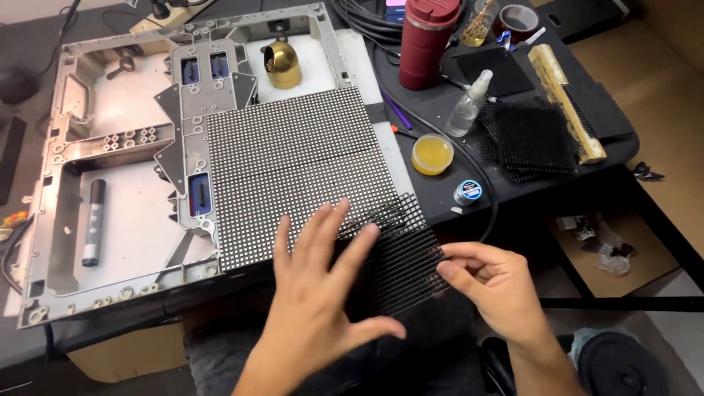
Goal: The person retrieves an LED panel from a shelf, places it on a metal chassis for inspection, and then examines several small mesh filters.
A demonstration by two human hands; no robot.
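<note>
A dotted black display panel [293,161] lies on a grey metal frame [66,147]. A thin black grid mask [396,257] overhangs the panel's near right corner. My left hand [315,293] lies flat with fingers spread on the mask and the panel's near edge. My right hand [491,286] pinches the mask's right edge between thumb and fingers.
A brass cylinder [282,64] and a black marker [93,220] sit inside the frame. To the right are a dark red tumbler [427,40], a clear spray bottle [469,103], a yellow paste tub [432,154], a small solder spool [467,192], stacked black masks [532,139] and a wooden brush [565,99].
</note>
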